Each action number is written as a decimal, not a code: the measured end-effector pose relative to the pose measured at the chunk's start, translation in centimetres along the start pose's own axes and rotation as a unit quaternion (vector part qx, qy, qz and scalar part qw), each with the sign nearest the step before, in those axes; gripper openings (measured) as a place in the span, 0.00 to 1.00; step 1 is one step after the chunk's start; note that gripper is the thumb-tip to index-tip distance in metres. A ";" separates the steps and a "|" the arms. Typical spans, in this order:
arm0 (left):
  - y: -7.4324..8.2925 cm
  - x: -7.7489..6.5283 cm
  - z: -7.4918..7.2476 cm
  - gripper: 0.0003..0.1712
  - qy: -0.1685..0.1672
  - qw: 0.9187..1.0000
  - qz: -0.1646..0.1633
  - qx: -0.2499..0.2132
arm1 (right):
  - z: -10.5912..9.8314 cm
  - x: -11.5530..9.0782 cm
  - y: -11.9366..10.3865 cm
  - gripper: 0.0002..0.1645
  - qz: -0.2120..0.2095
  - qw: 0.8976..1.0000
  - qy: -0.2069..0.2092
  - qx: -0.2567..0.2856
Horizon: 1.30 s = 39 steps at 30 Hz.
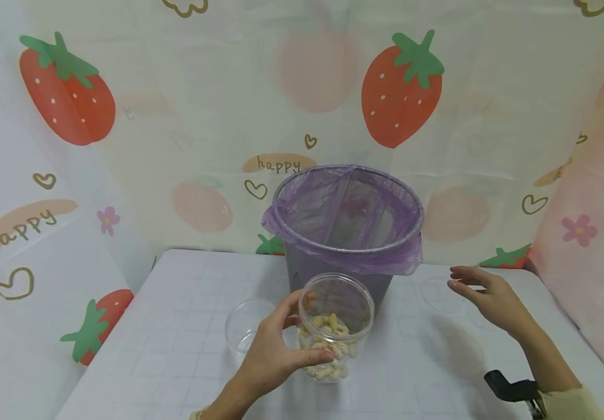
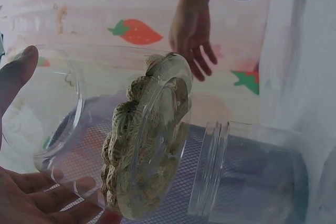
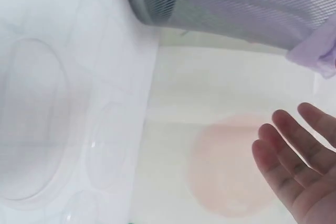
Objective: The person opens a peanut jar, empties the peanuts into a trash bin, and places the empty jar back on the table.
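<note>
My left hand grips a clear plastic jar by its side, fingers behind it and thumb across the front. Its mouth is uncovered, and unshelled peanuts lie in its lower part. The jar is held just in front of a mesh bin. To the left of that hand, a second clear jar stands on the table, with no contents visible. My right hand is raised over the table's right side, fingers loosely extended, holding nothing.
A purple bag lines the bin and folds over its rim. Clear round lids lie flat on the white table beneath my right hand. A strawberry-print cloth hangs behind and at both sides.
</note>
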<state>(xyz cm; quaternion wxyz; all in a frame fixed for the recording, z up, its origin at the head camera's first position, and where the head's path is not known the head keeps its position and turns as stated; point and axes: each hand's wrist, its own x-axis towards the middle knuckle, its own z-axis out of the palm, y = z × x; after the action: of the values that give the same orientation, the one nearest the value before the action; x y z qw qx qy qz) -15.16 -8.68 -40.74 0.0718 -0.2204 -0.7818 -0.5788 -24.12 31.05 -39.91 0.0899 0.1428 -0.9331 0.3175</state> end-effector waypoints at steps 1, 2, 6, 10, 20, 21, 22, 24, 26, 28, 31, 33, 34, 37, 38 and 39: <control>0.0 0.0 -0.1 0.50 0.001 1.000 -0.001 0.001 | -0.2 0.2 -0.2 0.27 0.000 1.000 0.008 0.001; 0.1 0.0 -0.1 0.50 0.002 1.000 -0.002 0.002 | -0.4 0.3 -0.4 0.26 0.001 1.000 0.015 0.003; 0.2 -0.1 -0.3 0.51 0.005 1.000 0.005 0.003 | -1.3 1.2 -1.6 0.25 0.002 0.999 0.032 0.033; 0.2 -0.1 -0.3 0.51 0.007 1.000 -0.001 -0.001 | -1.8 2.4 -2.8 0.25 -0.006 0.996 0.040 0.084; 0.3 -0.2 -0.4 0.51 0.009 1.000 -0.004 0.002 | -1.6 5.6 -5.9 0.18 -0.056 0.972 0.079 0.213; 0.3 -0.2 -0.4 0.51 0.009 1.000 -0.003 0.003 | -1.5 5.8 -6.1 0.18 -0.055 0.971 0.079 0.219; 0.3 -0.2 -0.4 0.51 0.010 1.000 -0.003 0.004 | -1.4 6.0 -6.4 0.19 -0.053 0.970 0.079 0.224; 0.3 -0.1 -0.4 0.51 0.010 1.000 -0.004 0.005 | -1.2 6.3 -6.7 0.22 -0.051 0.969 0.081 0.229; 0.2 -0.1 -0.4 0.50 0.011 1.000 -0.004 0.004 | -1.1 6.5 -6.9 0.26 -0.045 0.967 0.082 0.236; 0.2 -0.1 -0.3 0.51 0.012 1.000 -0.002 0.003 | -1.0 6.8 -7.2 0.27 -0.038 0.967 0.084 0.239; 0.2 -0.1 -0.4 0.51 0.014 1.000 0.002 0.005 | -0.8 7.2 -7.5 0.29 -0.023 0.965 0.083 0.246; 0.2 -0.1 -0.4 0.51 0.016 1.000 0.002 0.005 | -0.7 7.3 -7.7 0.31 -0.014 0.965 0.080 0.249; 0.2 -0.1 -0.4 0.51 0.017 1.000 0.001 0.005 | -0.7 7.4 -7.8 0.32 -0.009 0.965 0.078 0.252; 0.2 -0.2 -0.5 0.50 0.016 1.000 -0.001 0.002 | -0.5 7.5 -8.1 0.33 0.000 0.962 0.074 0.262; 0.3 -0.2 -0.5 0.51 0.016 1.000 -0.002 0.001 | -0.5 7.4 -8.3 0.33 0.002 0.962 0.072 0.264; 0.3 -0.2 -0.6 0.51 0.016 1.000 -0.002 0.001 | -0.5 7.5 -8.4 0.33 0.004 0.962 0.071 0.264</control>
<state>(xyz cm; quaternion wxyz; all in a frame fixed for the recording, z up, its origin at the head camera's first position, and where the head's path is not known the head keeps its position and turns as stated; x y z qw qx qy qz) -14.93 -9.20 -40.40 0.0827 -0.2095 -0.7815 -0.5818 -28.41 23.45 -32.84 0.1139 0.1350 -0.8077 0.5626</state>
